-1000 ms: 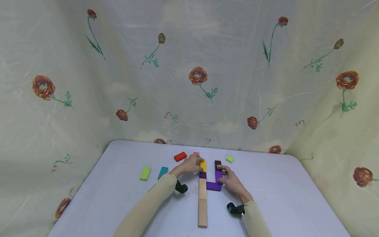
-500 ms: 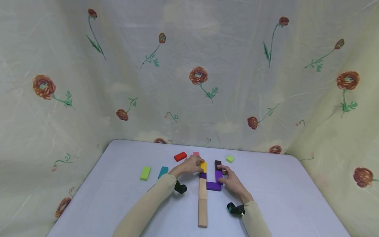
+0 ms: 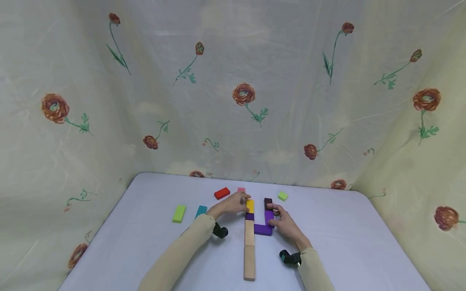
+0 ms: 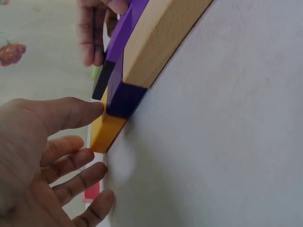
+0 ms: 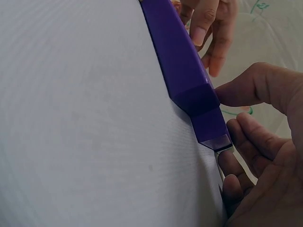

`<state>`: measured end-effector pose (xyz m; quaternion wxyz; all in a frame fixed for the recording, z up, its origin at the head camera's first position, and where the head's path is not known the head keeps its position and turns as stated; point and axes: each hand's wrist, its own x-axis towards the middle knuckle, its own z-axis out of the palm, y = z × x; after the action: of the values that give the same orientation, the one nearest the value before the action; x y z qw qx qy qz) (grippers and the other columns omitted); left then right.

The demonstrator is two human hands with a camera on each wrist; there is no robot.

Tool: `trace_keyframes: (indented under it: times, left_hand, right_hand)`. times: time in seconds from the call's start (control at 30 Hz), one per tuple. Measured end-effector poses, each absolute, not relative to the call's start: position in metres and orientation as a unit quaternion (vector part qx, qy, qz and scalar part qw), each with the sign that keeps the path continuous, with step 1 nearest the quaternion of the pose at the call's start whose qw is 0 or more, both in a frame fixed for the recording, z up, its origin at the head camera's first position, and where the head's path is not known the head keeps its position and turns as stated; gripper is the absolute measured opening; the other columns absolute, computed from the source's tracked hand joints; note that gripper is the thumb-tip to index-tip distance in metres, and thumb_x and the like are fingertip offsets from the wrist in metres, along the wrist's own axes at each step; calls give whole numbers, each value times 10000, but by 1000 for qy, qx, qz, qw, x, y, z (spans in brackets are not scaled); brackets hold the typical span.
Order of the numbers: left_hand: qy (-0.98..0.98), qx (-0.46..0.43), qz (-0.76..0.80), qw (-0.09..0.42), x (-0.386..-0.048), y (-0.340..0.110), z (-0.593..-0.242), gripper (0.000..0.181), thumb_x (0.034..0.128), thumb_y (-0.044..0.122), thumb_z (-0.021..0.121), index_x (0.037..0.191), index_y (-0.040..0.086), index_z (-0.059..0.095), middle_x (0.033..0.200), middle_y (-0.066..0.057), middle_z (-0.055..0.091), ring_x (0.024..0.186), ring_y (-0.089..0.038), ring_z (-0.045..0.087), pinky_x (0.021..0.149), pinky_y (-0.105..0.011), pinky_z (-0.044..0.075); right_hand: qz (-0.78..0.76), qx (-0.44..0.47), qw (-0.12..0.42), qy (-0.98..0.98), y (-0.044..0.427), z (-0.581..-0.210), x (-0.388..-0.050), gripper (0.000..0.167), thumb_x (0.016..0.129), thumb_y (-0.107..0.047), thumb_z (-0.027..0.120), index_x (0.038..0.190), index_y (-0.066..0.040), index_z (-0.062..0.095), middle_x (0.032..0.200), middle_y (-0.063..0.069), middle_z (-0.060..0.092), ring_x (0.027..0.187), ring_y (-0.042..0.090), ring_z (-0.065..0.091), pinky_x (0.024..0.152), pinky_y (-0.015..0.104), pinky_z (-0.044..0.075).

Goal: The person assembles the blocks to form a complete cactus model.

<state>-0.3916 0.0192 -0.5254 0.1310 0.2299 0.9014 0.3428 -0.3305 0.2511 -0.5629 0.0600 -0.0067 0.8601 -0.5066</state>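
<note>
My left hand [image 3: 233,203] pinches the yellow block [image 3: 250,207] lengthwise, thumb at its near end and forefinger by its far end; its other fingers are spread loosely in the left wrist view. The yellow block meets a short dark-purple block [image 3: 249,216], followed by two plain wooden blocks [image 3: 249,232] in a line toward me. My right hand [image 3: 285,223] grips the lengthwise purple block [image 3: 268,217] from the right, its forefinger reaching the dark brown block [image 3: 268,201] at the far end. A crosswise purple block [image 3: 263,230] joins this column to the wooden line.
Beyond the left hand lie a red block [image 3: 221,193] and a partly hidden pink block [image 3: 241,189]. A lime block [image 3: 178,214] and a teal block [image 3: 201,211] are to the left. A small light-green block [image 3: 282,196] sits at the back right. Floral cloth [image 3: 218,105] hangs behind the table.
My left wrist has shifted very slightly to the left. The right hand and the blocks stay where they were; the head view has tilted a little.
</note>
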Motion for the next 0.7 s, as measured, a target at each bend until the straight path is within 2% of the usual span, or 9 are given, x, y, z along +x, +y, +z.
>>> trace_keyframes:
  times: [0.13, 0.27, 0.53, 0.7]
  left_hand:
    - [885, 232, 378, 140, -395, 9, -524, 429, 888, 155, 684, 1305, 112, 596, 1288, -60, 585, 1086, -213, 553, 891, -349, 516]
    - [871, 254, 396, 141, -403, -6, -517, 368, 900, 64, 608, 1268, 82, 608, 1200, -87, 608, 1030, -208, 557, 819, -318, 509]
    - [890, 241, 372, 104, -415, -34, -507, 357, 918, 46, 591, 1275, 64, 595, 1192, -114, 621, 969, -215, 552, 838, -331, 514]
    - [903, 198, 370, 97, -416, -42, -507, 376, 917, 24, 589, 1282, 111, 597, 1240, -92, 600, 1038, -217, 552, 907, -345, 522]
  right_hand:
    - [-507, 0, 63, 859, 251, -562, -329, 571, 844, -59, 638, 1382, -161, 477, 1423, 201, 425, 1278, 375, 407, 1037, 558, 350]
    - [-509, 1, 65, 858, 251, -561, -328, 572, 849, -51, 634, 1386, -159, 468, 1438, 192, 411, 1294, 382, 393, 1060, 577, 332]
    - [-505, -7, 59, 861, 250, -560, -327, 578, 846, -45, 638, 1388, -148, 466, 1423, 199, 423, 1284, 383, 403, 1046, 579, 347]
    - [-503, -3, 61, 862, 250, -561, -328, 577, 848, -56, 640, 1388, -162, 468, 1420, 206, 425, 1285, 385, 405, 1045, 574, 347]
